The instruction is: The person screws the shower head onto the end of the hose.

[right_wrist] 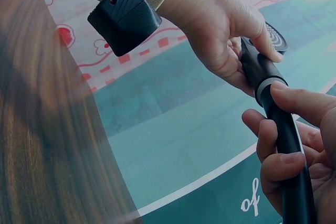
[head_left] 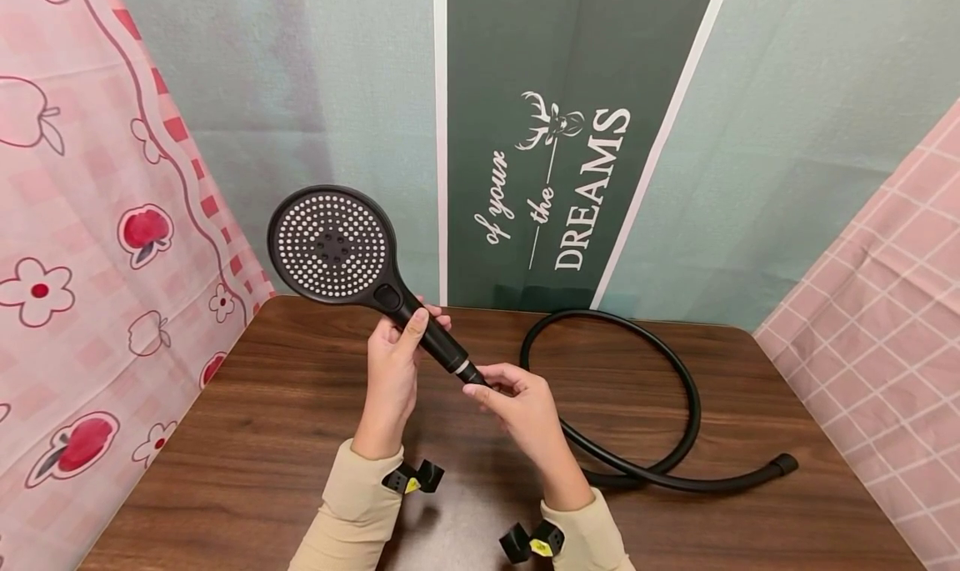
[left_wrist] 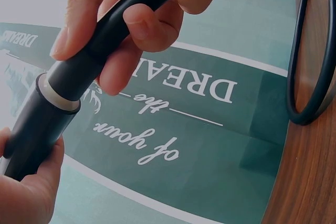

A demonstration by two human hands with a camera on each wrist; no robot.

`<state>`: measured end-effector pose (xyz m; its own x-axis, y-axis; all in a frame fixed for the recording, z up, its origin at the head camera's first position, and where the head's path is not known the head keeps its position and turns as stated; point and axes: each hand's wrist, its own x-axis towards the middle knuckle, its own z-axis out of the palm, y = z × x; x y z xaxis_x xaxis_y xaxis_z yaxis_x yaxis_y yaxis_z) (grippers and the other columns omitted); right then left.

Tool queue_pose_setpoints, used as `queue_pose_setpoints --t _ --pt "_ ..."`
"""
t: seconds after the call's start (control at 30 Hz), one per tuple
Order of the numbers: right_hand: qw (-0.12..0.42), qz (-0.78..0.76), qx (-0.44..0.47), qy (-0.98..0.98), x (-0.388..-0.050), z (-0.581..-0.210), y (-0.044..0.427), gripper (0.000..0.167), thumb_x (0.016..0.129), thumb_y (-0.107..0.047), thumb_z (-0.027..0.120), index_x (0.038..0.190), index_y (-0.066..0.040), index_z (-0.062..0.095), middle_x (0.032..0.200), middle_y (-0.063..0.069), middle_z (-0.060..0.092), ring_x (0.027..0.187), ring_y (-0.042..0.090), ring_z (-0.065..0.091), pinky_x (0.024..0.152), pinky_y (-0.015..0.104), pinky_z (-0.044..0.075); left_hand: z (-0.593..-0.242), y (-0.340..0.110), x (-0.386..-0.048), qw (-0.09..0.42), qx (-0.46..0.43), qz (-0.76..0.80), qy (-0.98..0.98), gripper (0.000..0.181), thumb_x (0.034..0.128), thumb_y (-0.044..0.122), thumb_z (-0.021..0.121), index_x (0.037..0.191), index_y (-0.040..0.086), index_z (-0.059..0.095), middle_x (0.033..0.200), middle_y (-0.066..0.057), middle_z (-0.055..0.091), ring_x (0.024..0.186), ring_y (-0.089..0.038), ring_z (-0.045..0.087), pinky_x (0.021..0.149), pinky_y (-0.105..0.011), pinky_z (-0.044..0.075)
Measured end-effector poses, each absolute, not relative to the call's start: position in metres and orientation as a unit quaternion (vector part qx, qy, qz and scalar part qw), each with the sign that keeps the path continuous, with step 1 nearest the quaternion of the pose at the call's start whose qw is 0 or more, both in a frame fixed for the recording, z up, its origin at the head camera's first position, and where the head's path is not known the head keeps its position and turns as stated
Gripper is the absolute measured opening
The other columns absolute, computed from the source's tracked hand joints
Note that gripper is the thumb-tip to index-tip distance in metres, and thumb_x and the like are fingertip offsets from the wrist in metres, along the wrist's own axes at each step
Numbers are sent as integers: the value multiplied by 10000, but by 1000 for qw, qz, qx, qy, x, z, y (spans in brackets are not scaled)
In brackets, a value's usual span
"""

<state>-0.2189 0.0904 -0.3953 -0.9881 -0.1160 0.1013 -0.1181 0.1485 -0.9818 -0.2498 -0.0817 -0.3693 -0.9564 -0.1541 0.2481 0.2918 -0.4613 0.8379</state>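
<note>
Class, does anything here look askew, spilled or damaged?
The lettering looks odd: it runs sideways up the dark green panel, perhaps hung turned. Nothing looks spilled; the shower head and hose show no visible damage.

Holding a black shower head [head_left: 352, 262] two-handed

So the shower head's tilted with its dotted face [head_left: 330, 242] showing. Left hand [head_left: 393, 367] grips its handle [head_left: 444, 346], thumb [head_left: 414, 329] up front. Right hand [head_left: 525, 400] pinches the black piece [head_left: 470, 376] at the handle's bottom end, just past a pale ring [head_left: 462, 368]. Black hose [head_left: 693, 413] is looped on the bench [head_left: 300, 404] right of the shower head, one end [head_left: 783, 464] poking out further. Dark green banner strip [head_left: 510, 54] with a deer [head_left: 564, 122] and "DREAMS" behind and right of the shower head. Pink apple-print cloth [head_left: 82, 237] left of it, pink grid cloth [head_left: 885, 338] far right of it.
</note>
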Motion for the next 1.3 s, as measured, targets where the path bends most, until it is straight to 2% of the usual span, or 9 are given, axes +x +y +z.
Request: queue_pose_setpoints --t 0.47,0.7,1.07,1.2,1.3 --pt "4 646 83 -759 -219 -393 89 232 835 -167 802 1021 -39 749 722 189 633 484 87 446 413 192 351 -371 -81 -251 135 -72 -853 -499 335 1026 108 529 1288 -76 431 938 45 706 878 -82 731 917 -267 579" --pt "6 644 86 -760 -218 -393 90 235 841 -173 796 1032 -44 751 724 182 639 491 94 453 414 196 357 -369 -81 -249 133 -73 -852 -501 370 1028 108 525 1314 -96 410 937 55 708 880 -79 730 921 -263 575" --pt "7 636 93 -766 -218 -393 92 227 858 -186 781 1043 -58 754 710 160 634 477 77 434 411 201 362 -371 -81 -250 135 -74 -852 -501 339 1022 143 549 1274 -60 444 950 46 707 887 -81 730 917 -251 577" --pt "5 638 88 -765 -219 -393 92 229 853 -182 787 1051 -70 757 703 110 634 477 76 439 413 195 362 -370 -80 -250 136 -73 -853 -499 274 1020 148 556 1237 2 476 951 41 708 889 -84 731 917 -252 577" --pt "3 640 83 -764 -219 -393 92 251 845 -168 793 1081 -91 756 726 61 655 491 98 468 416 194 369 -370 -80 -250 136 -73 -853 -499 280 1019 142 556 1245 -2 474 951 41 708 888 -86 731 917 -256 578"
